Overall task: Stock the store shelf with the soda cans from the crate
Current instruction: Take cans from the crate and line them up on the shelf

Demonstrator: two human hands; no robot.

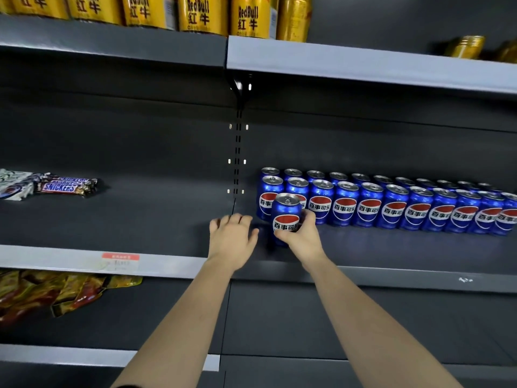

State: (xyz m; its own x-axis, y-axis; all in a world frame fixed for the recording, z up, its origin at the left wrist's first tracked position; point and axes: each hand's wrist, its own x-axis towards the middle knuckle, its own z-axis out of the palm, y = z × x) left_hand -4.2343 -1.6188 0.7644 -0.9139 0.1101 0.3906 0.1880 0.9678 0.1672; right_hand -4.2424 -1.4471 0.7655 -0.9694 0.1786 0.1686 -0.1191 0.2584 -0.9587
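The right hand [303,236] grips an upright blue can [285,217] at eight o'clock of the can rows [391,204]; the left hand [232,239], at its nine o'clock, spreads empty over the shelf [167,219]

Dim dark shelving, soft overhead light, edges warped and blurred

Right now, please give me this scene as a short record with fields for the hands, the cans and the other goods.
left hand: open, holds nothing, left of the held can
right hand: grips one blue can, upright
rows: two rows of blue cans, behind the held can and to its right
shelf: dark, carries the rows
above: gold cans
far left: Snickers bars
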